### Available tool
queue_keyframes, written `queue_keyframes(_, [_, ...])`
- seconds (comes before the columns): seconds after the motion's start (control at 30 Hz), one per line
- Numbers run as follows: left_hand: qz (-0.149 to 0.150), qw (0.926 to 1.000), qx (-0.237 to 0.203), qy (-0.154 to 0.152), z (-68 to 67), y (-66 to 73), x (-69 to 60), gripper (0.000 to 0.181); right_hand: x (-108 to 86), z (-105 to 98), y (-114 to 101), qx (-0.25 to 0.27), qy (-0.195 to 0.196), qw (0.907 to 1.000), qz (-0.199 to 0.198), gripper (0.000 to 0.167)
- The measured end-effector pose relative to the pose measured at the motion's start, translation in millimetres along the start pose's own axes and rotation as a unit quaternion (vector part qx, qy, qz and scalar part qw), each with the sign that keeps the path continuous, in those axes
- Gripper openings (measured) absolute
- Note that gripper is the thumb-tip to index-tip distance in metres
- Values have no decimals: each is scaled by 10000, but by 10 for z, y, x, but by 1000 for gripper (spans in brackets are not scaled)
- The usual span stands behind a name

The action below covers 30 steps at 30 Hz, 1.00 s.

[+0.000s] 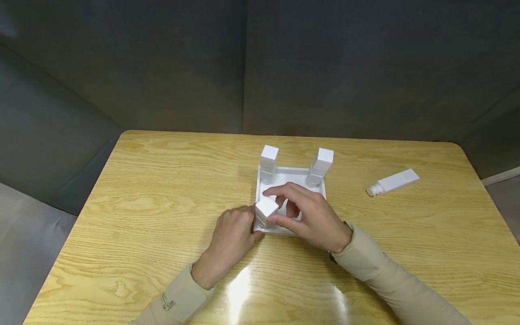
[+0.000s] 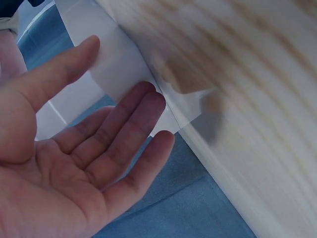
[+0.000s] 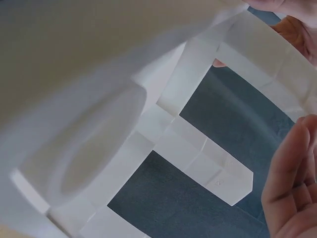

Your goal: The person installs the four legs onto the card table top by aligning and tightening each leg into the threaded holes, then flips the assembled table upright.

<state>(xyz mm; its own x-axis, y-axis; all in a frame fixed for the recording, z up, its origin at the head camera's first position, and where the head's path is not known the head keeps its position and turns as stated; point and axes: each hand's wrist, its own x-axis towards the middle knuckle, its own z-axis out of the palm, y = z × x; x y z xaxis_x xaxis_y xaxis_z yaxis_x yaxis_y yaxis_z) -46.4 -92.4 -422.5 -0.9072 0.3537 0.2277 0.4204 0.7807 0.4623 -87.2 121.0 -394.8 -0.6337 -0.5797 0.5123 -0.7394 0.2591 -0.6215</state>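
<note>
A white square panel with a raised rim (image 1: 292,169) lies on the table, and square white legs stand on three of its corners. My left hand (image 1: 233,228) holds the near left corner, its thumb at the front edge; its fingertips are hidden in the head view. In the left wrist view the fingers (image 2: 126,134) curve against the white side. My right hand (image 1: 313,216) pinches the near left leg (image 1: 266,207) loosely between thumb and index finger, while its other fingers curl underneath. Both far legs, left (image 1: 268,161) and right (image 1: 321,162), stand untouched.
Off to the right, a loose white leg (image 1: 396,180) with a narrower round end lies on the wooden table (image 1: 162,180). Dark padded partitions (image 1: 183,67) rise behind the table's far edge. A large blurred white shape fills the right wrist view's upper left.
</note>
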Motion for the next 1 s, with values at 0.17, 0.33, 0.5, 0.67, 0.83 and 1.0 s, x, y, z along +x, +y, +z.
queue_keyframes(0.17, [-9,10000,-40,2,9,-7,5,30,-12,-4,-20,-22,51,9999,155,41])
queue_keyframes(0.33, [-50,10000,-12,-51,10,-14,7,32,-5,3,-20,10,145,9998,107,39])
queue_keyframes(0.5, [-74,9999,58,-112,-1,-5,13,38,-7,10,-19,34,216,9995,213,39])
queue_keyframes(0.67, [-104,9998,79,-129,-3,6,9,42,-13,20,-24,-114,245,9988,418,38])
queue_keyframes(0.83, [-140,9998,92,-144,-3,6,7,47,-21,37,-30,-6,242,9978,613,37])
queue_keyframes(1.0, [-167,9997,94,-151,-7,10,9,50,-27,59,-23,128,233,9973,680,41])
